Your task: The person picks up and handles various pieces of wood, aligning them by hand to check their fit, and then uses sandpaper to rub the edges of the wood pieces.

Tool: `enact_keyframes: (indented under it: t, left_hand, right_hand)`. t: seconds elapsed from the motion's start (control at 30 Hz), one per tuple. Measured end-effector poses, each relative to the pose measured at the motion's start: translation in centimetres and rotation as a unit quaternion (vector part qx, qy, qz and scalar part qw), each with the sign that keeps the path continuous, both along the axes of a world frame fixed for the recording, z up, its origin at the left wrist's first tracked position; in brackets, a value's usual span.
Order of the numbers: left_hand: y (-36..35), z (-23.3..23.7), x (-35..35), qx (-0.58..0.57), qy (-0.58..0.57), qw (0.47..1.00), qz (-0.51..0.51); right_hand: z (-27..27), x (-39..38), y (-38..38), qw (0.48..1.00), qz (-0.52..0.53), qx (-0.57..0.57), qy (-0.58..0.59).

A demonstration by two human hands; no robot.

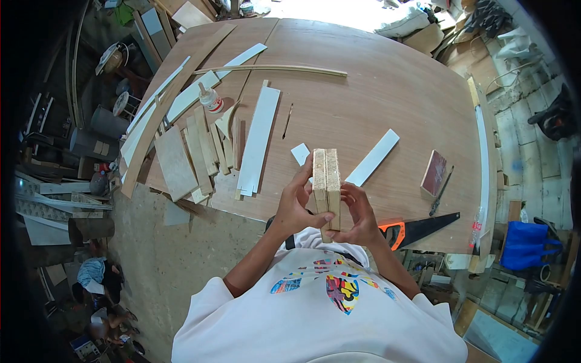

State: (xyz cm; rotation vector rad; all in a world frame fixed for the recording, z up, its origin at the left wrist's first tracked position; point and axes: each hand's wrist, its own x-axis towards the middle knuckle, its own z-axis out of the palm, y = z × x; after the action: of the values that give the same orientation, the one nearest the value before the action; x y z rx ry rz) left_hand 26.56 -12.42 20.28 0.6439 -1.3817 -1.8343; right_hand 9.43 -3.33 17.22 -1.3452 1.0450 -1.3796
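Between my hands, above the table's near edge, is a pair of short wooden boards [327, 181] pressed face to face, with their rough pale edges toward me. My left hand [296, 202] grips them from the left, its thumb on the near edge. On the opposite side my right hand [357, 215] is closed on the boards, thumb low on them. Behind the boards lies a small white piece [299, 153], partly covered. A white strip [374, 158] rests to the right. The handsaw [423, 231] with an orange handle lies close to my right hand.
The brown table [363, 91] holds a glue bottle [210, 98], several wood offcuts [177, 162], a long white board [259, 142], and a pencil-like stick [287, 121]. A reddish block [433, 173] and a brush [442, 190] lie at right. People [100, 278] are low on the left.
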Motion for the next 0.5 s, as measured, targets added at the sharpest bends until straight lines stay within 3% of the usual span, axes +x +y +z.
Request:
enact_keyframes:
  t: [0.27, 0.33, 0.5]
  left_hand:
    - [-0.8, -1.1, 0.4, -0.053, 0.000, 0.999, 0.009]
    - [-1.0, -2.6, 1.0, 0.021, 0.002, 1.000, -0.008]
    - [-0.5, -3.1, -0.2, 0.152, 0.122, 0.980, 0.029]
  right_hand:
    - [1.7, 0.1, -0.1, 0.999, -0.011, -0.010, 0.042]
    - [3.6, 0.5, -0.2, 0.985, -0.042, 0.004, 0.165]
    - [6.2, 1.7, -0.8, 0.970, -0.057, 0.042, 0.232]
